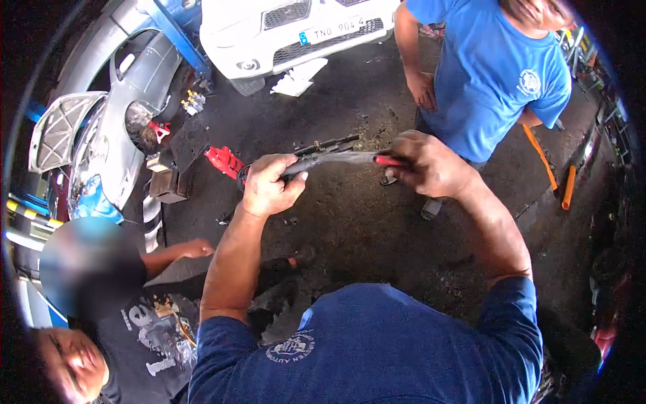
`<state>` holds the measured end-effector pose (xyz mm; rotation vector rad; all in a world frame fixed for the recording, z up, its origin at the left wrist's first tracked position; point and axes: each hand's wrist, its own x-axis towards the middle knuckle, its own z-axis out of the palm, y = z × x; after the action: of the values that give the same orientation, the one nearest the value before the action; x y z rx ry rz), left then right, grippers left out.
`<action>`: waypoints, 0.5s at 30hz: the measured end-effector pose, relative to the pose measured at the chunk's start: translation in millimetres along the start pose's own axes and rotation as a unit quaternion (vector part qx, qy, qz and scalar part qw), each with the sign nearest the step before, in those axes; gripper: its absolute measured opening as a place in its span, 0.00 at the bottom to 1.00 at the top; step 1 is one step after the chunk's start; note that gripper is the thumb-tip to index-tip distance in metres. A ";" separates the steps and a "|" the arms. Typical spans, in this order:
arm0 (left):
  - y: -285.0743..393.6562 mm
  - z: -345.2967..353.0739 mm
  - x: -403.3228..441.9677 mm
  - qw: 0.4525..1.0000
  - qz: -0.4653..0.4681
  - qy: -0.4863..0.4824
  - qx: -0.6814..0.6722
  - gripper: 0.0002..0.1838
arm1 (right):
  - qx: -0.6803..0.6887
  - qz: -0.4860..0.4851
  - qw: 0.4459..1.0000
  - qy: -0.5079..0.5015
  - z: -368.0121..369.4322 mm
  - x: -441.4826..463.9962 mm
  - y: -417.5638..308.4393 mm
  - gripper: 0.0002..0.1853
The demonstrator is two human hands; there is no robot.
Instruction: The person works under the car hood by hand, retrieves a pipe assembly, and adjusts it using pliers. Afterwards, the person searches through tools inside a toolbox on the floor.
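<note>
My left hand (270, 185) is closed round a dark, cable-like bundle (311, 161) held up at chest height. The bundle's strands reach to the right, with a greyish stretch (346, 156) between my two hands. My right hand (431, 165) is closed at the other end, gripping a red-handled tool (388, 161) that points left toward the bundle. Most of that tool hides inside my fist, so its kind is not plain. Whether my right fingers also pinch the bundle's end, I cannot tell.
A co-worker in a blue shirt (484, 74) stands ahead right; a person in a black shirt (145, 337) is close at left. A white vehicle (296, 40) stands ahead. A red jack-like tool (224, 161), a box (169, 185) and orange bars (569, 187) lie on the dark floor.
</note>
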<state>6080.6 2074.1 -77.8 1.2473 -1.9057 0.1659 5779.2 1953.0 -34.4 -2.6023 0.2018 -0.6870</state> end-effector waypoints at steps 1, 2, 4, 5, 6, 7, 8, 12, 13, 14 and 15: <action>-0.1 5.0 4.8 1.000 0.011 0.008 0.000 0.14 | -0.007 0.008 1.000 -0.015 -2.5 5.1 -1.2 0.12; 1.4 9.3 7.7 1.000 0.021 0.004 0.000 0.14 | -0.013 0.016 0.999 -0.031 -3.7 7.2 -1.8 0.13; 5.7 17.8 11.4 0.999 0.037 -0.004 0.002 0.14 | -0.039 0.020 0.999 -0.021 -2.5 2.6 6.0 0.13; 6.5 23.2 13.8 0.999 0.045 -0.019 0.017 0.15 | -0.037 0.003 0.999 -0.007 -1.7 -1.1 13.3 0.13; 5.1 27.2 15.0 0.998 0.045 -0.032 0.017 0.15 | -0.034 -0.014 0.999 0.008 -1.2 -3.4 19.3 0.12; 3.6 31.3 16.4 0.998 0.046 -0.044 0.016 0.15 | -0.036 -0.014 0.999 0.009 -3.2 -6.7 23.9 0.13; 3.0 35.8 17.9 0.997 0.046 -0.055 0.015 0.15 | -0.038 -0.014 0.999 0.010 -6.0 -11.0 27.8 0.14; 12.7 45.7 19.6 0.995 0.091 -0.030 0.005 0.16 | -0.060 -0.007 0.998 -0.022 -4.4 -23.2 35.5 0.15; 13.2 44.7 16.9 0.995 0.098 -0.035 0.005 0.16 | -0.051 0.000 0.998 -0.031 0.7 -25.1 32.9 0.16; 23.7 27.1 -4.0 0.994 0.106 -0.039 0.004 0.17 | -0.042 0.008 0.998 -0.040 17.5 -29.0 5.4 0.16; 26.3 23.9 -7.2 0.993 0.112 -0.042 0.005 0.17 | -0.033 0.015 0.998 -0.049 21.9 -29.9 -0.2 0.17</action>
<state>6046.9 2080.0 -90.0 1.0587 -2.1185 0.2428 5764.3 1968.9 -64.4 -2.6829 0.2350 -0.5495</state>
